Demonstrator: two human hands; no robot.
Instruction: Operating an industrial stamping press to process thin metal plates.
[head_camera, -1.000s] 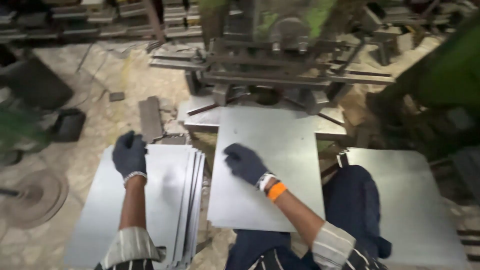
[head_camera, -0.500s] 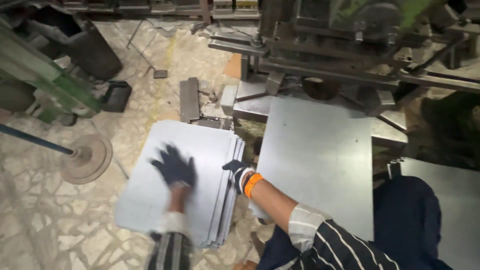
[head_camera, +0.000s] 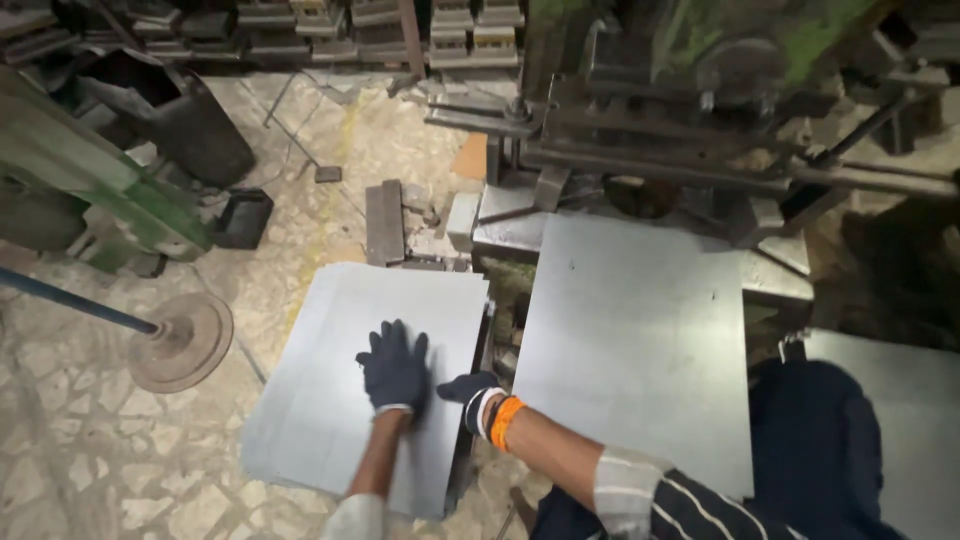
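Hands in dark knit gloves work at a stack of thin grey metal sheets that lies on the stone floor, to the left of the person's knees. The left hand rests flat on the top sheet with its fingers spread, palm down, gripping nothing. The right hand reaches across from the right and sits at the right edge of the stack, just beside the left hand; its fingers are curled at that edge, but I cannot tell whether they clasp a sheet or only touch it. An orange band circles the right wrist above a white cuff, and a striped sleeve covers the forearm further back.

Just right of the stack, 1 larger metal sheet lies flat in front of a heavy press machine, its far edge under the machine's frame. Another sheet shows at the right edge of the view, beyond the person's dark trouser leg. To the left stand a green machine frame and a round metal disc with a blue bar running to it.
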